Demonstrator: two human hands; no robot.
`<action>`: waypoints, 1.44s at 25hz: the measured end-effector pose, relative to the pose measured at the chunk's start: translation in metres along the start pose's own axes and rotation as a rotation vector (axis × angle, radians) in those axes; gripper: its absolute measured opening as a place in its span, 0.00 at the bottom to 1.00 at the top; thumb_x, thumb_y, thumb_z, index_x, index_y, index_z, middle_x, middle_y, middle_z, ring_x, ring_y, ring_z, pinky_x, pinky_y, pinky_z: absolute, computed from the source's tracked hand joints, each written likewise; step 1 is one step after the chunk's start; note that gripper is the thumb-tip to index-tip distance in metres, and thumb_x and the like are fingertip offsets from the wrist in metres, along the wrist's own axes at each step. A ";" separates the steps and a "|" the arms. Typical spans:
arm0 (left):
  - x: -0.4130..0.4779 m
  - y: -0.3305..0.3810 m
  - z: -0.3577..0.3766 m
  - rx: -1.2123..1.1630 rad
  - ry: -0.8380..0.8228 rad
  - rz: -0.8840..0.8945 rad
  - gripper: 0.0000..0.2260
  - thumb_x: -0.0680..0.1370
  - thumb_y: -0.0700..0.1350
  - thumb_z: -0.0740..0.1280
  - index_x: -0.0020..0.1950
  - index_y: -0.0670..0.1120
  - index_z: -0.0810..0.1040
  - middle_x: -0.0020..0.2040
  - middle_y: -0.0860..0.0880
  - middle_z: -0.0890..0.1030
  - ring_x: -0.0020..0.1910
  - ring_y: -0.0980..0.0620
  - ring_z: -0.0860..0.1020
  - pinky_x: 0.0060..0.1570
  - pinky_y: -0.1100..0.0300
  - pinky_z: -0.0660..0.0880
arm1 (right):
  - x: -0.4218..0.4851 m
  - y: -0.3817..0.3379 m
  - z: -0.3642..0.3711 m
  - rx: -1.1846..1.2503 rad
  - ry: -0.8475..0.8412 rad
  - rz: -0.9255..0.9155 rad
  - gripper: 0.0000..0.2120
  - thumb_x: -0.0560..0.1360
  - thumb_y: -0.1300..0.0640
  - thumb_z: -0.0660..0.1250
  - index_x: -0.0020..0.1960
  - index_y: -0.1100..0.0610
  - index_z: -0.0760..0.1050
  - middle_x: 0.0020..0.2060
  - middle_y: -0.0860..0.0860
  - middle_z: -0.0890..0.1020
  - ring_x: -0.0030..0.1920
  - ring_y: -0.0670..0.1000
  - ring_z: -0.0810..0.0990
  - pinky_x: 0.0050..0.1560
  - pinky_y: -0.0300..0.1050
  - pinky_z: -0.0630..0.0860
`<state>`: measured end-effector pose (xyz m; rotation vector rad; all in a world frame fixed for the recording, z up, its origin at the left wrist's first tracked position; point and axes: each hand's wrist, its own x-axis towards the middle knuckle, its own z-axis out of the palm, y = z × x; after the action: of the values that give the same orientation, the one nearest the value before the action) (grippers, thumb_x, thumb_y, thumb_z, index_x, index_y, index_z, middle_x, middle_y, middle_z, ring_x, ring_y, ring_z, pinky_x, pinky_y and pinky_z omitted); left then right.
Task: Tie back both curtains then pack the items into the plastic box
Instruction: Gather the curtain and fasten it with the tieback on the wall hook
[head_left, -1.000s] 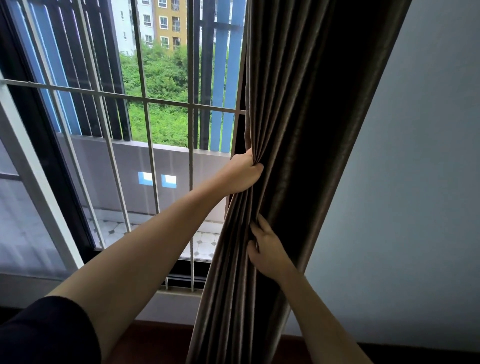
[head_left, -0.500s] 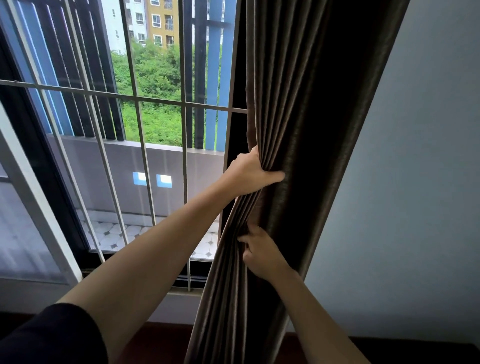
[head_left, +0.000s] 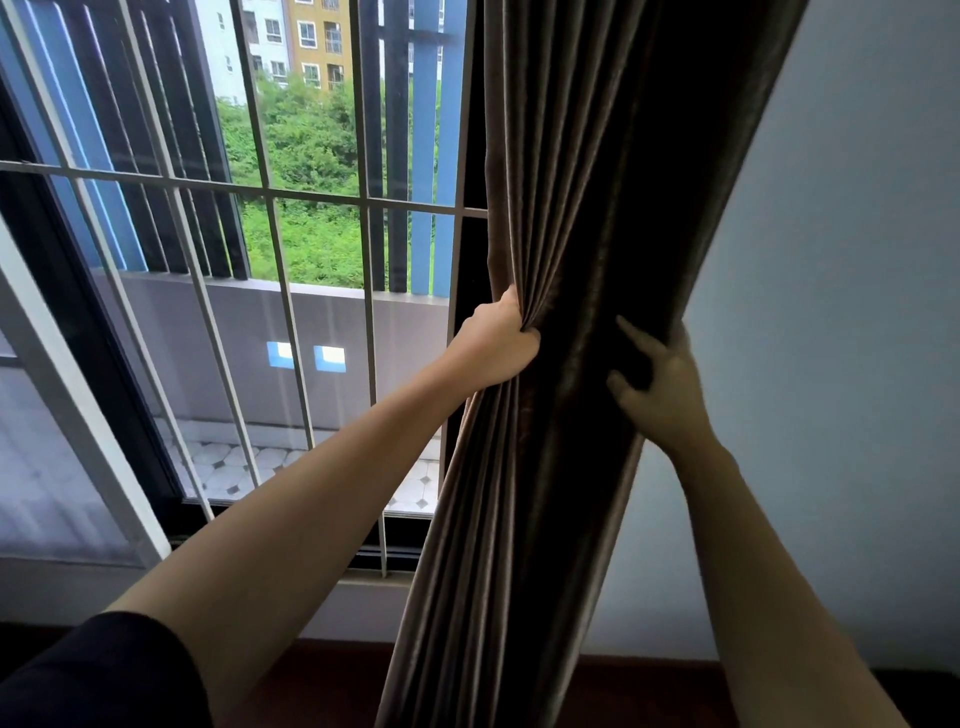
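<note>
A dark brown pleated curtain (head_left: 587, 218) hangs at the right side of the window, bunched into a narrow waist at mid height. My left hand (head_left: 496, 345) grips the curtain's left edge folds at that waist. My right hand (head_left: 660, 382) wraps around the curtain's right edge at the same height, thumb on the front and fingers curled behind the cloth. No tie-back, plastic box or other items are in view.
A window with white metal bars (head_left: 270, 192) fills the left, with a balcony wall and trees outside. A pale blue wall (head_left: 841, 322) is on the right. A white window frame post (head_left: 62, 395) slants at the far left. Dark wooden floor (head_left: 322, 675) lies below.
My right hand has moved from the curtain's front lower middle up and to the right edge, now wrapping it. My left hand keeps its grip on the left folds.
</note>
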<state>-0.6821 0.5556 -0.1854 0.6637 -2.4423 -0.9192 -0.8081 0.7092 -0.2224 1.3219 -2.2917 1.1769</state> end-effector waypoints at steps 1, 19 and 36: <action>0.002 0.000 0.000 0.003 -0.003 0.001 0.26 0.74 0.42 0.58 0.73 0.47 0.59 0.52 0.43 0.77 0.46 0.44 0.76 0.41 0.57 0.72 | -0.003 0.005 0.010 -0.023 -0.085 0.009 0.32 0.71 0.60 0.66 0.73 0.56 0.63 0.72 0.61 0.62 0.69 0.60 0.68 0.63 0.33 0.60; -0.002 0.010 0.005 0.018 -0.047 0.039 0.22 0.65 0.51 0.59 0.59 0.50 0.69 0.47 0.48 0.78 0.46 0.46 0.78 0.48 0.52 0.77 | -0.073 -0.019 0.110 -0.100 -0.552 -0.113 0.06 0.76 0.62 0.59 0.46 0.61 0.74 0.59 0.58 0.73 0.34 0.42 0.68 0.39 0.36 0.66; -0.028 -0.009 -0.016 -0.398 0.045 -0.059 0.10 0.70 0.29 0.59 0.48 0.37 0.74 0.36 0.45 0.73 0.33 0.50 0.72 0.33 0.60 0.70 | 0.001 -0.072 0.093 0.896 0.125 0.511 0.27 0.77 0.37 0.44 0.65 0.49 0.69 0.61 0.54 0.76 0.54 0.48 0.76 0.50 0.37 0.73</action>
<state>-0.6484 0.5578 -0.1875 0.6037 -2.1191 -1.3489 -0.7339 0.6204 -0.2442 0.7950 -2.1154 2.5680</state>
